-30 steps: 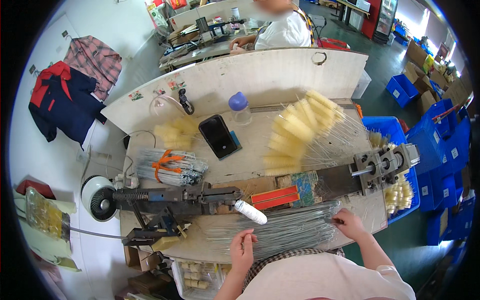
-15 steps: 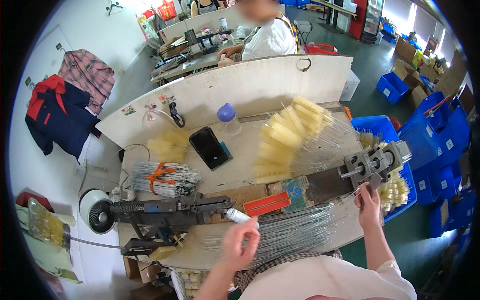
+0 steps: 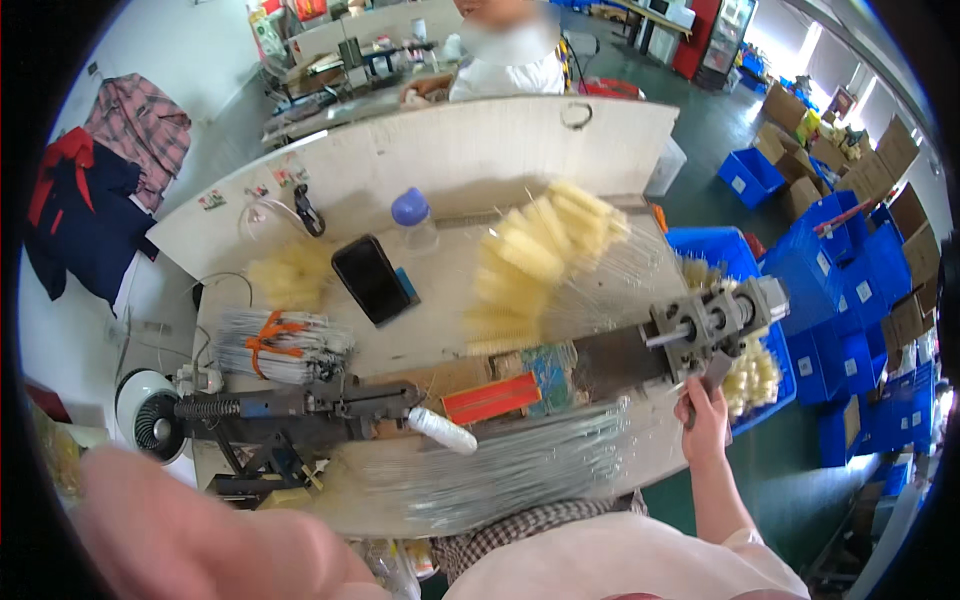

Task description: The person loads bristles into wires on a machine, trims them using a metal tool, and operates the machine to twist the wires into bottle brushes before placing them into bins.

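Note:
At the table's right end, my right hand [image 3: 703,415] is closed around a flat grey metal lever [image 3: 716,372]. The lever hangs below a steel clamp fixture [image 3: 712,325] with a rod through it. My left hand [image 3: 150,520] looms large and blurred at the lower left, raised close to the camera; its fingers are smeared. A white-wrapped handle [image 3: 443,431] sticks out from the dark metal machine [image 3: 300,405] on the left, with no hand on it. Long thin metal wires [image 3: 500,465] lie in a loose spread along the near side. Beyond the bench rail, yellow bristle brushes [image 3: 520,270] are fanned out.
A red rectangular block [image 3: 490,398] rests mid-bench. Behind it are a black phone [image 3: 371,280] and a purple-capped bottle [image 3: 412,215]. Wires tied with orange [image 3: 285,345] lie left, near a small fan [image 3: 150,415]. A blue crate [image 3: 790,370] of brushes stands right; another person sits beyond the partition [image 3: 420,150].
My left hand has left the area by the white-wrapped handle and swung up and left toward the camera. My right hand has stayed at the clamp fixture. The whole view has shifted slightly.

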A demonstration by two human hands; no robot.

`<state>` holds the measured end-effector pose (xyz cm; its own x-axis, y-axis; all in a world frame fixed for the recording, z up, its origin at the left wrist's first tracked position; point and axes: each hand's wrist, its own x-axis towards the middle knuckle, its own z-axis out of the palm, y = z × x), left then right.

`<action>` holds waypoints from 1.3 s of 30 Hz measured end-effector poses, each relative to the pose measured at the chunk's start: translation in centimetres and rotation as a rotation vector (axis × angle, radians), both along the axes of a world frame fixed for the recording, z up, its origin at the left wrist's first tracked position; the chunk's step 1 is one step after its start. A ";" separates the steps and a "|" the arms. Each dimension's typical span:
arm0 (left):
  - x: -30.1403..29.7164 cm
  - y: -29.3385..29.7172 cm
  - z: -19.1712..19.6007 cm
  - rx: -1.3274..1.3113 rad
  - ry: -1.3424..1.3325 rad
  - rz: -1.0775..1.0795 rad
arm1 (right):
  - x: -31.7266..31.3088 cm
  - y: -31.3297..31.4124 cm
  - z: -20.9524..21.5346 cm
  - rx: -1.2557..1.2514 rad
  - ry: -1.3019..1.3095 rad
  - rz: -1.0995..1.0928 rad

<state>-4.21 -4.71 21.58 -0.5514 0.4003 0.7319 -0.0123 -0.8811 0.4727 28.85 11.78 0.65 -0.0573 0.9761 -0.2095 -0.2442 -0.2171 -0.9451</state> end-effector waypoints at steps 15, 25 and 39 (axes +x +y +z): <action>8.5 1.8 -20.2 -1.033 0.765 -0.105 | -1.6 1.3 2.8 0.024 0.153 0.014; 10.1 2.4 -20.8 -1.260 0.347 -0.444 | -5.1 0.2 5.6 0.266 0.223 0.119; 7.7 -0.7 -21.1 -1.119 -0.341 -0.110 | -9.8 0.7 -0.3 0.827 -0.634 0.720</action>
<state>3.48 -5.45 0.49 -0.5734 0.7843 -0.2369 -0.3383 0.0367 0.9403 19.03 12.49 0.32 -0.7414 0.6182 0.2610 0.2272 0.5972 -0.7692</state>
